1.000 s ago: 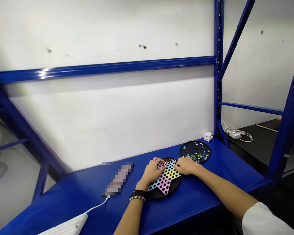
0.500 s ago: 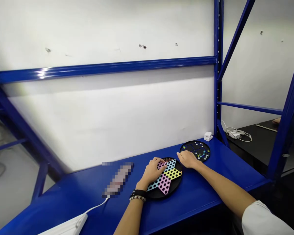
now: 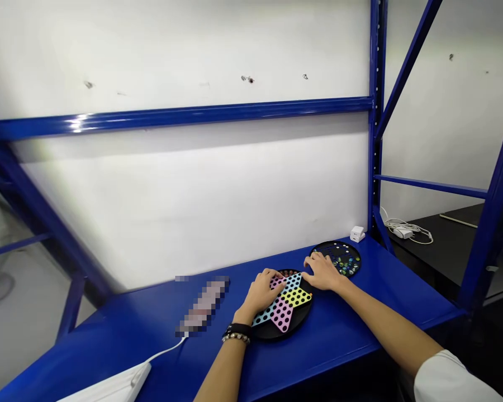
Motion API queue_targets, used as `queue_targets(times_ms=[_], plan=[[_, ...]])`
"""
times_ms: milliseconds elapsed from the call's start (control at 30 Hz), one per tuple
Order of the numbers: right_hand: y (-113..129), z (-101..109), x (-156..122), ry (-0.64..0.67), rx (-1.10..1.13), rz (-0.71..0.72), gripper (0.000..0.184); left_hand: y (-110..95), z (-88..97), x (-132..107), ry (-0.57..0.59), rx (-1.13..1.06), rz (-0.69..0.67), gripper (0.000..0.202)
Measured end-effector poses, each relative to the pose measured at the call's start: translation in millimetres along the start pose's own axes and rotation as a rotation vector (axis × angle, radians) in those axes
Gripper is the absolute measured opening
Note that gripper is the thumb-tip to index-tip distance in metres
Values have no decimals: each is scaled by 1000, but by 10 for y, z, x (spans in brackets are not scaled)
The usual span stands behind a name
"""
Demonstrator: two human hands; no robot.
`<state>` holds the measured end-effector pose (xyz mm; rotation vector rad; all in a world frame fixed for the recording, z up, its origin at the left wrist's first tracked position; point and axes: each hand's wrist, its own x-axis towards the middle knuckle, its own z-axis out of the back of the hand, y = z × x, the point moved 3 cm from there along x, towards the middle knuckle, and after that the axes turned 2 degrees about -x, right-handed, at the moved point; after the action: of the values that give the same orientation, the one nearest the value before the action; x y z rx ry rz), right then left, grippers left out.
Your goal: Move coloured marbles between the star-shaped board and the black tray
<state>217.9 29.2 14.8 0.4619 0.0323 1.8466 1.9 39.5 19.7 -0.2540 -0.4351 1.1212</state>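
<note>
A round black Chinese checkers board (image 3: 297,329) lies on the blue table, its star of pink, light-blue and yellow points (image 3: 282,314) full of dark holes. My left hand (image 3: 260,291) rests over the star's upper left side, thumb and fingers apart; the part beneath the palm is hidden. Reddish marbles (image 3: 288,273) sit along the far rim. My right hand (image 3: 322,272) is between this board and a second round black tray (image 3: 327,244) holding several glass marbles (image 3: 352,267). Its fingers are spread, the thumb by the light-blue point; I make out nothing in it.
White plug adapters (image 3: 357,233) stand behind the marble tray. To the left lies a blurred-out device (image 3: 205,307) with a white cable leading to a white box (image 3: 109,386). Blue rack posts (image 3: 375,111) and a white wall (image 3: 193,195) bound the table.
My right hand's fingers have opened from a closed shape, and the thumb now points to the board's upper right. My left hand has stayed in place on the board.
</note>
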Motion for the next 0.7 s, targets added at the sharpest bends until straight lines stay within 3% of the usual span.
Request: queue_targets(times_ms=[133,333,533,700], plan=[[233,-116,-57,87,67,111,25,1,0,3,-3,6,-2,30],[156,-102,-48,146,137,113,20,4,0,-2,1,20,-10,31],[159,-97,-40,105,89,139,21,-65,49,-25,11,44,-24,32],[139,-91,-35,159,93,143,30,-59,98,-42,142,9,-16,40]])
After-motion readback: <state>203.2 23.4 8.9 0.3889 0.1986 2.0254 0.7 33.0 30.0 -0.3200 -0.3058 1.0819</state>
